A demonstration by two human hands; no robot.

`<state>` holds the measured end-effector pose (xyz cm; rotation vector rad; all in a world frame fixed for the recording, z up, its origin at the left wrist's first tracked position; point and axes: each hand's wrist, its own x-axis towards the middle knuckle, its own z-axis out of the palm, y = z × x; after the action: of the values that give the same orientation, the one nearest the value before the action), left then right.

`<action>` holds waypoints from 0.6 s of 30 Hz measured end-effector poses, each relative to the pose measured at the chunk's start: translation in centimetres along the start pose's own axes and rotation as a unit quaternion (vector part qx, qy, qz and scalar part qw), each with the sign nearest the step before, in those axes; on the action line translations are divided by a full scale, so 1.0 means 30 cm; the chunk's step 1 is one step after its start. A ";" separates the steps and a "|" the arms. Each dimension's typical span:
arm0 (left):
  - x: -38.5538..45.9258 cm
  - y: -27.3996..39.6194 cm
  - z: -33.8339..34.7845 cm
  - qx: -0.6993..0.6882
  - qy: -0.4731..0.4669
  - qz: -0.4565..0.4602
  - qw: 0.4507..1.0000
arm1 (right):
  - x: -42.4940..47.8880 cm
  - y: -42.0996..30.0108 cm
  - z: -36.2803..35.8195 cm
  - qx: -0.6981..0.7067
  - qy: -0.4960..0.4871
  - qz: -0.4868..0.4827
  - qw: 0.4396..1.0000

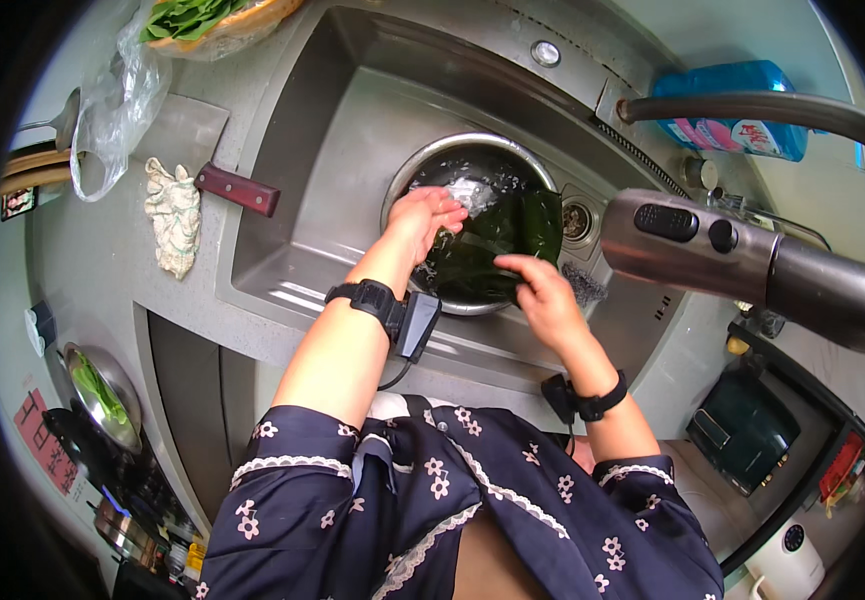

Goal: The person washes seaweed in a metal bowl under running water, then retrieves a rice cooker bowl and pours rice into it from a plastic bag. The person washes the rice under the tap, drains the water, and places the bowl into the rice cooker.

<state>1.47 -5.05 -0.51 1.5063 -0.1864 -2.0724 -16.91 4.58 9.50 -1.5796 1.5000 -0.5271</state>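
A round steel basin (462, 140) of water stands in the sink. Broad, dark green sheets that look like kelp (541, 225) lie in it, and one edge reaches over the basin's right rim. My left hand (426, 219) is over the basin's left side, palm turned partly up and fingers spread a little, with nothing held. At the lower right rim is my right hand (548, 300), index finger stretched out and the other fingers curled. Its fingertips meet the green sheet's edge; whether they grip it is hidden. Light glints off the rippling water.
The faucet head (687, 229) juts in from the right, near the drain (576, 221) and a steel wool scourer (582, 285). A cleaver's handle (237, 190) overhangs the sink's left edge beside a cloth (172, 217). A blue detergent bottle (732, 109) stands behind the faucet.
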 end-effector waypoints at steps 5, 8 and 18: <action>-0.048 0.018 0.046 0.207 -0.042 0.024 0.977 | 0.020 0.044 -0.031 -0.222 -0.007 0.049 0.974; -0.032 -0.013 -0.003 0.260 -0.097 0.047 0.959 | 0.022 0.027 -0.027 -0.208 -0.080 0.101 0.970; -0.079 0.012 -0.011 0.265 -0.016 -0.108 0.958 | 0.200 0.153 0.232 -0.392 -0.208 0.030 0.896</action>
<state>2.38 -4.08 1.50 1.8697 -0.6616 -2.3407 -12.95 1.44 0.58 -2.0576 1.4835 0.5162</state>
